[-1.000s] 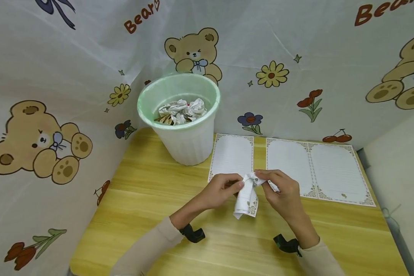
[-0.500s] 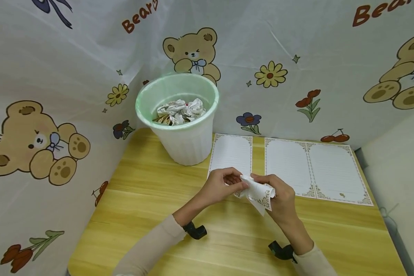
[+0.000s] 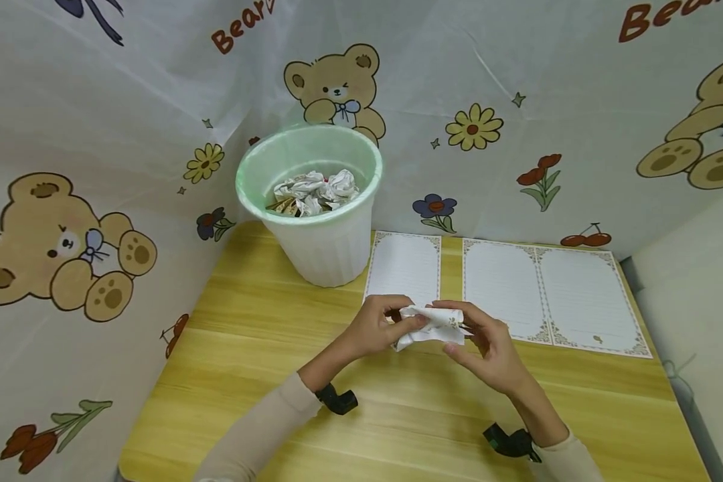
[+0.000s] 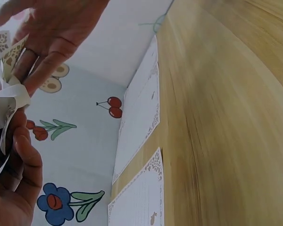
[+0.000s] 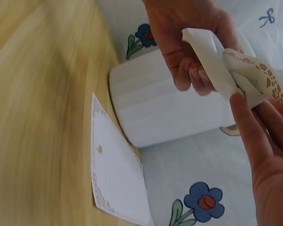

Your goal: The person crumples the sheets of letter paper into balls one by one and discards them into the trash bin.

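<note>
Part-crumpled sheet held above the bench

Left hand: fingers pinching the sheet, thumb on the near face. Right hand: fingers spread and fairly straight, a tip seemingly at the paper's edge, thumb apart; no firm grip on this side.

Step in hand looks like compacting the sheet. Best done with the left pinch kept steady while the right palm cups the loose end and folds the projecting corners inward, turning the wad between squeezes; one-sided pressing would likely let it spring open.

Single page flat just beyond the hands; low work could snag it. Paired pages lie to the right of it, edge to edge. White bin stands back left, wadded paper below its rim. Printed cloth behind.
</note>
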A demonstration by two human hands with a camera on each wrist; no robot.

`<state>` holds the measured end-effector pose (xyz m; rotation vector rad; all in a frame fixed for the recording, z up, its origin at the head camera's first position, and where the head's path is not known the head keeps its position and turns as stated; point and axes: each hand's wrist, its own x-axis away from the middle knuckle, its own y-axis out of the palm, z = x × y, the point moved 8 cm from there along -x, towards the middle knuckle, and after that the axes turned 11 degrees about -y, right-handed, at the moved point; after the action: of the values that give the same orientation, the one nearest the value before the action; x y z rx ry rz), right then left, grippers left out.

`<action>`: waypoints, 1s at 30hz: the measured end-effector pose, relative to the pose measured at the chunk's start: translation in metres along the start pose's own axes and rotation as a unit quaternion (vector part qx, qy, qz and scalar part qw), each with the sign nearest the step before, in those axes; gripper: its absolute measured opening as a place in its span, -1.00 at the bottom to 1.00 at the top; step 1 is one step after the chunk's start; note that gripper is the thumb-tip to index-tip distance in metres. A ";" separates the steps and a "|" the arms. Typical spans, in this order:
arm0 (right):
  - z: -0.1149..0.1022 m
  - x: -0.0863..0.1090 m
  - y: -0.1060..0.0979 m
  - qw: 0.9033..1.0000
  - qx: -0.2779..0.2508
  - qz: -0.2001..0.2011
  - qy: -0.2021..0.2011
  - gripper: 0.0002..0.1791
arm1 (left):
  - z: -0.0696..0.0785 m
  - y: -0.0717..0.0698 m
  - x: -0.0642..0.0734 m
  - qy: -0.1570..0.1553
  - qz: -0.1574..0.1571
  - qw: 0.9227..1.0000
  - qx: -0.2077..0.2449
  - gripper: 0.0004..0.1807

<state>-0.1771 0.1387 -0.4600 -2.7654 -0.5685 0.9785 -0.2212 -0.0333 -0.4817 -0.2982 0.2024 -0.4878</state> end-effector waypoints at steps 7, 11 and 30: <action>0.011 -0.002 -0.007 0.996 -0.016 0.077 0.043 -0.80 | 0.004 0.009 0.002 0.020 -0.038 0.999 -0.019 -0.75; 0.019 -0.003 -0.007 0.994 -0.057 0.079 0.054 -0.82 | 0.007 0.012 0.004 0.021 -0.049 0.998 -0.025 -0.71; 0.001 0.000 0.003 0.981 0.152 0.019 -0.121 -0.66 | -0.003 0.001 0.006 0.005 -0.035 0.999 -0.020 -0.77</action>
<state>-0.1771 0.1361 -0.4615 -2.4147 -0.3611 1.3014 -0.2164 -0.0355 -0.4856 -0.3417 0.2129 -0.5544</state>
